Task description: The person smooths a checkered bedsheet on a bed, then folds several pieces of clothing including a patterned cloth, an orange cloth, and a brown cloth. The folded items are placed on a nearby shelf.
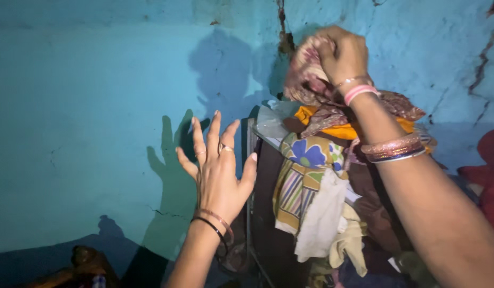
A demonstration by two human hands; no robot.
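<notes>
The crumpled pink-and-brown patterned cloth point(305, 69) is held high against the cracked turquoise plaster wall point(87, 106), above the top of a heap of clothes. It is gripped by the right hand point(343, 53), which is closed in a fist around a bunched fold at the cloth's upper edge. The remainder of the cloth hangs and trails down onto the heap.

The left hand point(217, 170) is raised with the palm toward the wall and all fingers spread wide. Nothing is held by it, and no contact with the cloth or the heap is visible.

Directly below the gripped cloth lie a folded orange-yellow fabric point(337, 128), a cream fabric printed with a blue flower point(305, 154) and a plain white rag point(321, 218). These are draped over a dark upright frame point(252, 181). A red bundle point(489, 170) is seen at the far right.

Handling assessment: the cloth is judged to be light, soft and fully limp, with no stiffness and no risk of breakage. Slipping is judged unlikely in a closed fist. Snagging on the layers beneath is the main concern. A grip on a gathered fold is judged adequate; a 2nd hold on the trailing end would be suitable for control.
</notes>
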